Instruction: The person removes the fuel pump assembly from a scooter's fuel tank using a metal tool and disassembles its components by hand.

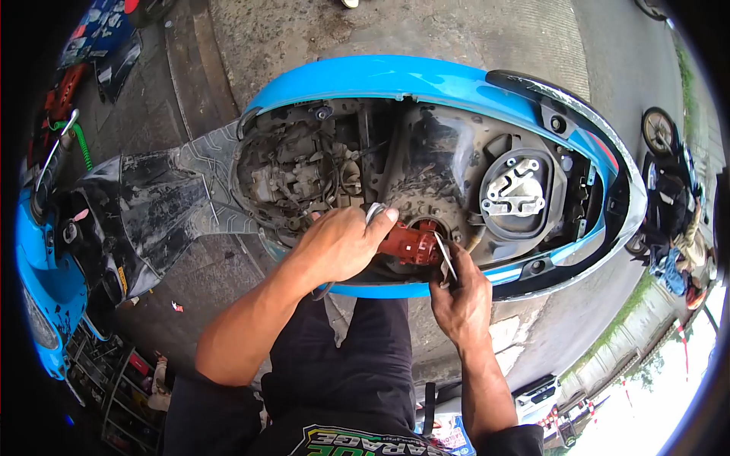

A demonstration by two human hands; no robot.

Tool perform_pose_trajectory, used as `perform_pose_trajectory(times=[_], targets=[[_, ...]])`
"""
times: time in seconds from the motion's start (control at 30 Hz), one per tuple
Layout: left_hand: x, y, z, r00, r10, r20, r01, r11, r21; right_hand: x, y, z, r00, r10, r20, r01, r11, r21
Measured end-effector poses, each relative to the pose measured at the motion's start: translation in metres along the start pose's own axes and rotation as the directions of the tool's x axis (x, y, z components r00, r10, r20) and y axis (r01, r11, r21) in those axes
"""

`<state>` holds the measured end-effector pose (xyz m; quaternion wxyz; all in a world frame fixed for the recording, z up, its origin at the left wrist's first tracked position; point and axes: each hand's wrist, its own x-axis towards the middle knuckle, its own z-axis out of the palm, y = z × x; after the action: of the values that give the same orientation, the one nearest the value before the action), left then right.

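Observation:
My left hand (342, 245) is closed beside a reddish-brown plastic unit, and a bit of shiny metal (373, 212) shows at its thumb and forefinger. Most of what it grips is hidden. The reddish-brown plastic unit (411, 243), which looks like a fuel pump, lies over the near side of the black fuel tank (437, 148), in front of a round opening. My right hand (462, 300) is closed around a thin metal tool (446, 257), whose upper end reaches the unit's right end. The tool's lower part is hidden by the fingers.
The blue scooter body (365, 76) surrounds the tank and exposed engine (293, 171). A silver metal bracket (517, 190) sits on the tank's round cap area. The black grab rail (635, 190) curves round the rear. A parked motorcycle (669, 178) and a person stand at far right.

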<state>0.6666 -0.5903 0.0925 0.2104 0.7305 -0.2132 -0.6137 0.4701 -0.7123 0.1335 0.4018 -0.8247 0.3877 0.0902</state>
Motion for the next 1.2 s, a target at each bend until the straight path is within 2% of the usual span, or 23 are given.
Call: perform_pose_trajectory(times=[0.07,0.1,0.23,0.3,0.47,0.53,0.67,0.73,0.77,0.8,0.83,0.87,0.93,1.0,1.03,1.1,1.13,1.2], targets=[[0.002,-0.008,0.009,0.997,0.046,-0.056,-0.046,0.999,-0.006,0.000,0.001,0.000,0.999,-0.029,-0.025,0.029,1.000,0.001],[0.001,-0.009,0.015,0.970,0.150,-0.194,-0.147,0.989,0.028,0.001,0.003,0.001,0.999,-0.025,-0.021,0.025,1.000,0.009],[0.002,-0.003,0.010,0.979,0.111,-0.173,-0.108,0.994,0.027,0.001,-0.002,-0.001,0.997,0.027,0.068,-0.027,1.000,-0.004],[0.005,0.002,0.000,0.996,0.022,-0.082,-0.015,0.997,0.079,0.004,-0.005,-0.003,0.996,0.032,0.081,-0.031,0.999,-0.013],[0.009,0.006,0.001,0.993,0.041,-0.111,-0.027,0.992,0.124,0.005,-0.009,-0.007,0.994,0.053,0.098,-0.054,0.998,0.008],[0.004,0.008,0.002,0.992,0.028,-0.126,-0.010,0.990,0.140,0.004,-0.013,-0.007,0.984,0.120,0.135,-0.117,0.993,-0.035],[0.001,0.011,0.002,0.992,0.061,-0.113,-0.053,0.996,0.071,-0.007,-0.005,-0.003,0.988,0.107,0.114,-0.104,0.994,-0.034],[0.002,0.023,-0.003,0.987,0.010,-0.159,0.013,0.990,0.140,-0.015,-0.002,0.008,0.984,0.147,0.096,-0.150,0.988,0.028],[0.003,0.025,-0.005,0.988,0.009,-0.155,0.013,0.990,0.141,-0.019,-0.004,0.010,0.961,0.216,0.175,-0.227,0.973,0.048],[0.003,0.026,-0.006,0.981,0.028,-0.190,0.010,0.980,0.197,-0.023,-0.006,0.015,0.959,0.221,0.177,-0.233,0.971,0.051],[0.003,0.028,-0.008,0.974,0.050,-0.222,0.008,0.967,0.254,-0.028,-0.008,0.020,0.963,0.207,0.173,-0.230,0.964,0.131],[0.004,0.033,-0.013,0.976,0.050,-0.214,0.007,0.966,0.259,-0.031,-0.010,0.025,0.967,0.194,0.163,-0.226,0.951,0.210],[0.006,0.043,-0.022,0.987,0.005,-0.158,0.047,0.945,0.325,-0.031,-0.013,0.030,0.958,0.226,0.174,-0.261,0.942,0.211],[0.009,0.042,-0.024,0.987,0.030,-0.156,0.030,0.929,0.370,-0.034,-0.013,0.040,0.965,0.250,0.076,-0.259,0.880,0.398],[0.011,0.046,-0.027,0.993,0.007,-0.119,0.037,0.929,0.367,-0.034,-0.012,0.041,0.964,0.255,0.071,-0.261,0.876,0.405],[0.013,0.049,-0.029,0.997,-0.017,-0.078,0.045,0.928,0.369,-0.029,-0.009,0.040,0.965,0.246,0.086,-0.261,0.918,0.299],[0.015,0.048,-0.030,0.999,-0.016,-0.049,0.033,0.937,0.348,-0.026,-0.008,0.037,0.965,0.248,0.084,-0.262,0.916,0.304],[0.015,0.044,-0.028,1.000,-0.010,-0.022,0.016,0.943,0.333,-0.022,-0.007,0.029,0.967,0.221,0.127,-0.238,0.961,0.143]])
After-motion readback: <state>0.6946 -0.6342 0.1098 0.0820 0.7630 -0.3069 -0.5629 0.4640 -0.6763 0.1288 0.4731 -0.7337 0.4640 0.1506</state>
